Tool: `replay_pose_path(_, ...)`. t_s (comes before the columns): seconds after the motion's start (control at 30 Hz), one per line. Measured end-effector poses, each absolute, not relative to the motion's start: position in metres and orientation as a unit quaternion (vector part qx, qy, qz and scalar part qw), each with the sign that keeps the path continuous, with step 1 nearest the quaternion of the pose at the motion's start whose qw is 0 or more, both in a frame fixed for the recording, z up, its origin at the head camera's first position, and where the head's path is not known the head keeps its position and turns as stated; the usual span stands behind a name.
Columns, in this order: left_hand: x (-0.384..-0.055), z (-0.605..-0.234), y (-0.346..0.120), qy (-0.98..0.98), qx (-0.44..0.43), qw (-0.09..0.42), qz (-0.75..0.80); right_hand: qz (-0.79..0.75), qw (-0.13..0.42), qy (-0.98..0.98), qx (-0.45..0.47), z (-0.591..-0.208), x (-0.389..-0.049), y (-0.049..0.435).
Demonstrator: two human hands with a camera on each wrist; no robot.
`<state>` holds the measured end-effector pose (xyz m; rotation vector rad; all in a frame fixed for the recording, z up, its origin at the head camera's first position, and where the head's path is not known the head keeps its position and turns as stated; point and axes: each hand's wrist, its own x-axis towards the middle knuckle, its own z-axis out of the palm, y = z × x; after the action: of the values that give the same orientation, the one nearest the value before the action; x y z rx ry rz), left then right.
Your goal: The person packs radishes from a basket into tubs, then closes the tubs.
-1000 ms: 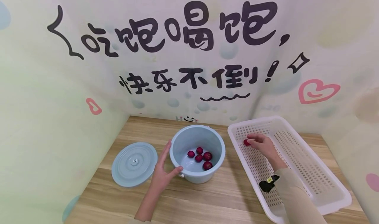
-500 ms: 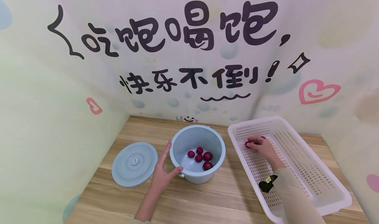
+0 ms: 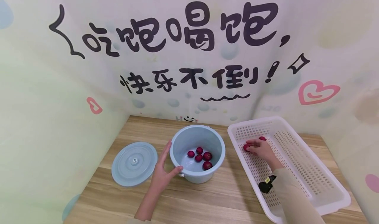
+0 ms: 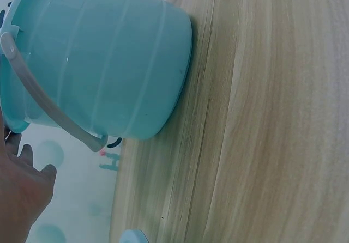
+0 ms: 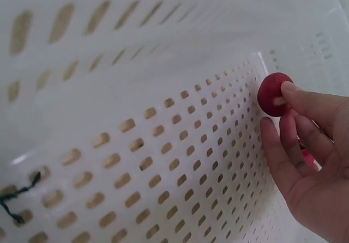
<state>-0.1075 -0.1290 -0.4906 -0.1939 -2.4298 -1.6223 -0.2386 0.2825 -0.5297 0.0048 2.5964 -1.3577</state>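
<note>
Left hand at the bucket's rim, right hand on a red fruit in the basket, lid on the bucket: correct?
Not the lid: it lies on the table, left of the open bucket, as the head view shows. The rest is right.

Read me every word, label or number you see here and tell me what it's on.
"吃饱喝饱,": large black writing, back wall.
"快乐不倒!": black writing, just below.
"H": low on that wall, beside a smiley; what follows is too small.
Yellow label on the black wrist device: too small to read.
</note>
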Motion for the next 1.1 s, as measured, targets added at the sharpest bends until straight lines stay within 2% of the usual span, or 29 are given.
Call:
replay_pose_path(0.13, -0.108, -0.491, -0.129, -0.828, -0.062, 0.104, -0.547, -0.473, 0.093, 0.876, -0.010, -0.525, -0.238, 0.283)
replay_pose_path(0.67, -0.108, -0.489, -0.128, -0.825, -0.049, 0.090, -0.556, -0.565, 0.100, 0.819, -0.019, -0.490, -0.234, 0.278)
replay_pose_path(1.1, -0.108, -0.489, -0.129, -0.825, -0.049, 0.091, -0.556, -0.559, 0.086, 0.823, -0.049, -0.461, -0.226, 0.266)
